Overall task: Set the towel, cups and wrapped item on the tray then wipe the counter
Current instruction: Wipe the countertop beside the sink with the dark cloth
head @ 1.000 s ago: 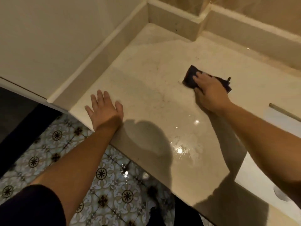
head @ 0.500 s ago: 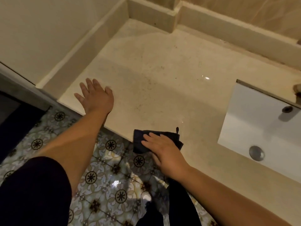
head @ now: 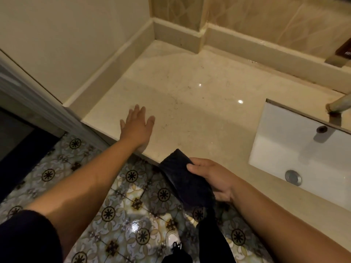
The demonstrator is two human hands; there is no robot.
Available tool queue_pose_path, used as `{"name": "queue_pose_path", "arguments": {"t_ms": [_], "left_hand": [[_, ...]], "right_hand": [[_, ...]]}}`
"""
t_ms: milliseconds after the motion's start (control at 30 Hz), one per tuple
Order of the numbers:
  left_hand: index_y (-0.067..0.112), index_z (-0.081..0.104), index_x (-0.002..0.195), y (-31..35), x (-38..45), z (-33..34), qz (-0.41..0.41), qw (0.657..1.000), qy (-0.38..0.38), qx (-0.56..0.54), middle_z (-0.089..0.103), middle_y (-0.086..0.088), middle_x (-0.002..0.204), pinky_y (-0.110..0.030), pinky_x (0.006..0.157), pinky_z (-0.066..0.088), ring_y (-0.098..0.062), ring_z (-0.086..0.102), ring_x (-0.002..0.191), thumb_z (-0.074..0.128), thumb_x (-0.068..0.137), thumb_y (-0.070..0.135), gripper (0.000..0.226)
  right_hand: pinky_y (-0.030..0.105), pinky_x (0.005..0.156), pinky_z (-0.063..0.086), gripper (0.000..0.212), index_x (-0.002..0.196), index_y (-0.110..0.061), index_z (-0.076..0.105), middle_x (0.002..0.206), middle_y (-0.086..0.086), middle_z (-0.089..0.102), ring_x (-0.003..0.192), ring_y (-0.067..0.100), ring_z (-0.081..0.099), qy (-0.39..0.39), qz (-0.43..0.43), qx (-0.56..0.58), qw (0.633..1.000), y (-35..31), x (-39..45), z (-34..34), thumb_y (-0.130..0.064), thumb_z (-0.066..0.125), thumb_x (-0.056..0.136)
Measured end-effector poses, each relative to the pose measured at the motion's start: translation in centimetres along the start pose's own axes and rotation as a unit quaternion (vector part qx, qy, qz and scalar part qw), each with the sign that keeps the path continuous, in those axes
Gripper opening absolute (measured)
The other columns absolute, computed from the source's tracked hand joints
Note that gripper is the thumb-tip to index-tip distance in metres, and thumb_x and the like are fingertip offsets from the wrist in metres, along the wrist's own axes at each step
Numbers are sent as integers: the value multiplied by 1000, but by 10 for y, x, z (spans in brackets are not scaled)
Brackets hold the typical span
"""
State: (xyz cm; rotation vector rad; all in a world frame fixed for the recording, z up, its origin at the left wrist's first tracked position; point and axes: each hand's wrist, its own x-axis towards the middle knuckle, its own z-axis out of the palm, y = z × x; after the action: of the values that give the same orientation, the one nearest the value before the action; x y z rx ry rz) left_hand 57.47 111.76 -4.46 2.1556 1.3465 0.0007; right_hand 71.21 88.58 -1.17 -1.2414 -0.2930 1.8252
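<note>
Right hand (head: 212, 179) grips dark cloth (head: 187, 181); left hand (head: 137, 128) flat on counter (head: 199, 111).

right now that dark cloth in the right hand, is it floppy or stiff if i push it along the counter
Probably floppy: the dark cloth droops past the right hand and off the counter edge. Likely light, since a loose one-handed grip carries it. It looks folded flat, so under a flat palm it should slide rather than roll, though it may bunch.
</note>
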Motion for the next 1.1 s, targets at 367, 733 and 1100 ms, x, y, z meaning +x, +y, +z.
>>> {"name": "queue_pose_path", "arguments": {"t_ms": [367,733,1100], "left_hand": [[23,59,129,126,-117,-91,275,934,-222,-57,67,8,117,-22,93,47,-3,62,107,72,87,31,44],[33,56,94,157,-104,-77,329,922,-198,42,61,14,92,-24,69,41,-4,57,84,62,92,27,9],[17,63,112,166,-17,-12,393,886,-31,243,56,-8,104,-38,69,44,-26,56,85,56,93,20,20]], "right_hand": [[53,82,56,8,101,-21,64,98,11,72,90,32,70,132,-191,-345,910,-85,-94,17,-25,64,95],[35,77,53,18,107,-32,55,100,-8,64,84,10,58,188,-181,-632,730,-71,-106,-33,-29,60,90],[31,57,45,18,107,-26,68,92,0,71,77,25,63,325,-214,-721,574,-118,-50,-114,-27,56,93]]}}
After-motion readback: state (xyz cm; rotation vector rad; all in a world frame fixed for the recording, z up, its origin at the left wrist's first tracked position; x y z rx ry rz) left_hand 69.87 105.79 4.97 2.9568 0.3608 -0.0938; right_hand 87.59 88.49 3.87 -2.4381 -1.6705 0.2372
